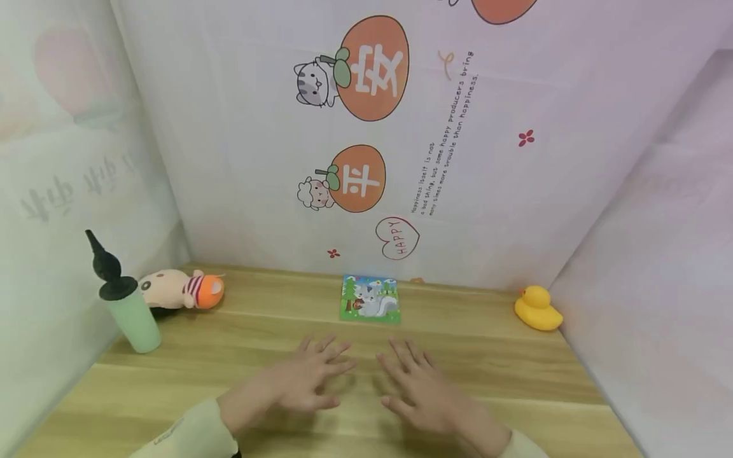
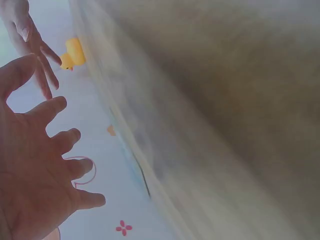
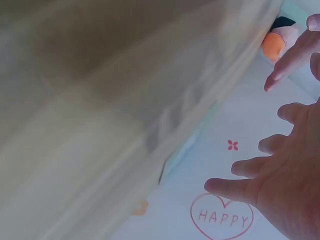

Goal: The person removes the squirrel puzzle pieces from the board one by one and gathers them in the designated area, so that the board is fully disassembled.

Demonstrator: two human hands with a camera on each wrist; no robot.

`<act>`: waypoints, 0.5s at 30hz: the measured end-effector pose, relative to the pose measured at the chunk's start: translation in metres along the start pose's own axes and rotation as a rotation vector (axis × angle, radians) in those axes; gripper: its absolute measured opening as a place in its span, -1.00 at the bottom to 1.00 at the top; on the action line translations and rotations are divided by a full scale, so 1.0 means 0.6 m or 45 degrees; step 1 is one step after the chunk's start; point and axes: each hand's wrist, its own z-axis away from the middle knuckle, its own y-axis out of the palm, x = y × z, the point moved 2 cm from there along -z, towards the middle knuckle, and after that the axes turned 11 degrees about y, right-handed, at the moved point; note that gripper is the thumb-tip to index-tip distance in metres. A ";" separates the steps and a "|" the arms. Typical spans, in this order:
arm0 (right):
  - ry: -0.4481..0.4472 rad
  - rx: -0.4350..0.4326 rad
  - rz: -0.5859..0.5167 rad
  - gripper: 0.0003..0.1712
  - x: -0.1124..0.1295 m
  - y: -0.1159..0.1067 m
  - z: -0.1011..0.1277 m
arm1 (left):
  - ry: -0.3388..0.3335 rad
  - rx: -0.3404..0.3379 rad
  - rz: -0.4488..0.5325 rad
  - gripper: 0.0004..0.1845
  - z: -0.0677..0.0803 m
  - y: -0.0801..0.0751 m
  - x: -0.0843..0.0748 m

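Both hands hover palm down over the wooden table, fingers spread and holding nothing. My left hand (image 1: 306, 375) is left of the middle, my right hand (image 1: 424, 388) facing it across a small gap. Just beyond the fingertips lies a square picture card (image 1: 370, 299) with a grey squirrel on a green and blue background, close to the back wall. In the left wrist view the left palm (image 2: 35, 170) shows with its fingers apart. The right wrist view has the right palm (image 3: 285, 175) likewise spread, with the card's thin edge (image 3: 187, 147) beyond it.
At the left stands a pale green bottle (image 1: 134, 318) with a black pump-like top. Behind it lies a plush toy (image 1: 172, 288) with an orange end. A yellow rubber duck (image 1: 538, 308) sits at the back right. Printed cloth walls (image 1: 487, 191) enclose the table (image 1: 275, 324) at back and sides.
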 end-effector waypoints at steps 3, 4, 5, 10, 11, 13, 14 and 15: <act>0.011 -0.020 0.000 -0.19 -0.010 -0.014 -0.014 | 0.000 -0.001 -0.023 -0.25 -0.013 -0.012 0.008; 0.019 -0.026 0.004 -0.19 -0.015 -0.019 -0.019 | 0.001 -0.003 -0.028 -0.25 -0.018 -0.016 0.012; 0.025 -0.029 0.005 -0.19 -0.020 -0.024 -0.024 | 0.002 -0.007 -0.018 -0.26 -0.023 -0.020 0.016; 0.038 -0.024 0.069 -0.19 -0.047 -0.037 -0.057 | -0.027 -0.025 -0.005 -0.25 -0.051 -0.037 0.044; 0.037 -0.020 0.079 -0.18 -0.052 -0.038 -0.065 | -0.042 -0.022 -0.007 -0.24 -0.057 -0.040 0.049; 0.036 -0.010 0.090 -0.18 -0.060 -0.040 -0.082 | -0.081 -0.004 -0.025 -0.24 -0.069 -0.045 0.061; 0.039 0.003 0.097 -0.18 -0.063 -0.039 -0.090 | -0.099 0.014 -0.034 -0.22 -0.076 -0.047 0.065; 0.040 0.013 0.100 -0.18 -0.066 -0.038 -0.099 | -0.115 0.035 -0.034 -0.21 -0.082 -0.050 0.069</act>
